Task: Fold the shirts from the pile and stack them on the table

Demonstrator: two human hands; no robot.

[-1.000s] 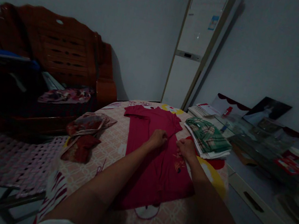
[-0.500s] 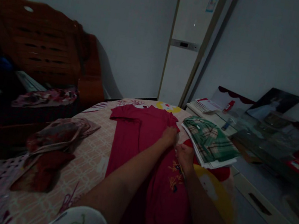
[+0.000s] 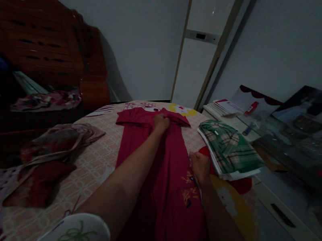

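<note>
A dark pink garment with sleeves, like a shirt or dress (image 3: 158, 177), lies lengthwise on the cloth-covered table, its yellow and dark embroidery on the right side near the bottom. My left hand (image 3: 160, 124) is closed on the fabric near the top middle, between the two short sleeves. At the right edge, just above the embroidery, my right hand (image 3: 201, 166) pinches the cloth. Part of the garment's left side is hidden under my left forearm.
Folded green plaid clothing (image 3: 229, 149) lies to the right, on top of white cloth. A crumpled brownish-red cloth (image 3: 46, 167) rests at the left. Beyond are a wooden chair (image 3: 38, 44), a glass-topped cabinet (image 3: 282, 144) and a tall white unit (image 3: 195, 69).
My left hand has moved left and slightly away, from the garment's right edge to its top middle, drawing cloth inward. My right hand stays at the right edge. The view has tilted slightly down.
</note>
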